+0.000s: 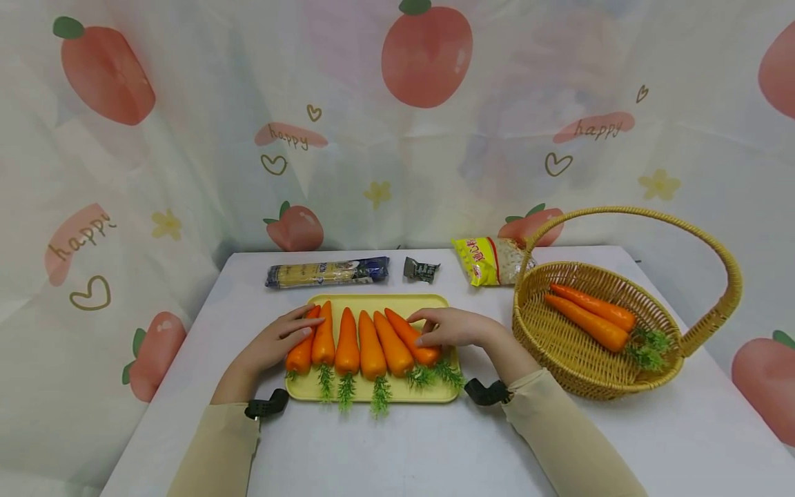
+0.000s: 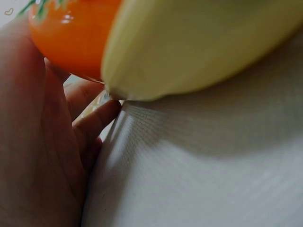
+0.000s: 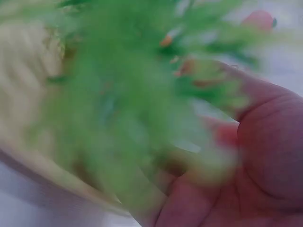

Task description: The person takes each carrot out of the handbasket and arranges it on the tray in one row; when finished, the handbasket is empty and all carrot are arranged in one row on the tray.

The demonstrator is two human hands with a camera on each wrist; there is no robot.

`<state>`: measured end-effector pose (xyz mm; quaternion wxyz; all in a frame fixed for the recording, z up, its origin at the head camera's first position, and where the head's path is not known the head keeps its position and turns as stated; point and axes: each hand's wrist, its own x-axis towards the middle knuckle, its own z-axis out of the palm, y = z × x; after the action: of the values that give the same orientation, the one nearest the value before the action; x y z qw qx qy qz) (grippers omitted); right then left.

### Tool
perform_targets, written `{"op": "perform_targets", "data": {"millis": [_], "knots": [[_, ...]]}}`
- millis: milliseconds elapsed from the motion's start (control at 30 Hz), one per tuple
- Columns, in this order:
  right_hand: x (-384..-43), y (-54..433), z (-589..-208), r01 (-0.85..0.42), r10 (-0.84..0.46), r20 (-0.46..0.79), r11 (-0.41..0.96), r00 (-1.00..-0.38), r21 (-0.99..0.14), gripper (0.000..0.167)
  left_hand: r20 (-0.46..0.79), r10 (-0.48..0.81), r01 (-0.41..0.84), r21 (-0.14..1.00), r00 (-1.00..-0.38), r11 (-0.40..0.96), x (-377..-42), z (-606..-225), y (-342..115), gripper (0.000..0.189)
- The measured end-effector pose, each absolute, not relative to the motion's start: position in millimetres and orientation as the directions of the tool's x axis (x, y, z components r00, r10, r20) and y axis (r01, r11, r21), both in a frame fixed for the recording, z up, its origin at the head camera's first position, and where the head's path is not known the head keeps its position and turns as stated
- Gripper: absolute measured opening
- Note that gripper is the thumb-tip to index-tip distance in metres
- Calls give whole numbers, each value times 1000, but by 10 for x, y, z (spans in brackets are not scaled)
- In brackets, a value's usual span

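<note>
Several orange carrots (image 1: 369, 345) with green leafy tops lie side by side on a pale yellow tray (image 1: 373, 396), tips pointing away. My left hand (image 1: 277, 340) rests over the leftmost carrot (image 1: 299, 357), its fingers stretched across it. In the left wrist view that hand (image 2: 52, 127) is beside the tray's edge, below the carrot's rounded end (image 2: 71, 38). At the other side, my right hand (image 1: 452, 327) holds the slanted rightmost carrot (image 1: 405, 333) with bent fingers. Blurred green leaves (image 3: 113, 104) cover much of the right wrist view and hide the fingertips.
To the right stands a wicker basket (image 1: 540, 355) with a tall handle and two carrots (image 1: 590, 321) inside. Behind the tray lie a packet of noodles (image 1: 326, 273), a small dark packet (image 1: 421, 270) and a yellow bag (image 1: 487, 261). A printed curtain (image 1: 373, 159) hangs behind the white table.
</note>
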<state>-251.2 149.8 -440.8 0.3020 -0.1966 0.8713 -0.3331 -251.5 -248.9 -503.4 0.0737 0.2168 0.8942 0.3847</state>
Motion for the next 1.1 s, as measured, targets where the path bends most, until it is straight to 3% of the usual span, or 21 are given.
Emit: {"op": "perform_targets", "data": {"millis": [700,1100], "knots": [[-2326,1769,-4042,-154,-527,-390,721,-755,-676,51,20,445,320,724,-895,611,-2527,-5050,-2495,38],[-2122,2452,-3542,-178,-487,-311,723,-816,-667,47,5,439,306,725,-899,617,-2529,-5044,-2500,38]]}}
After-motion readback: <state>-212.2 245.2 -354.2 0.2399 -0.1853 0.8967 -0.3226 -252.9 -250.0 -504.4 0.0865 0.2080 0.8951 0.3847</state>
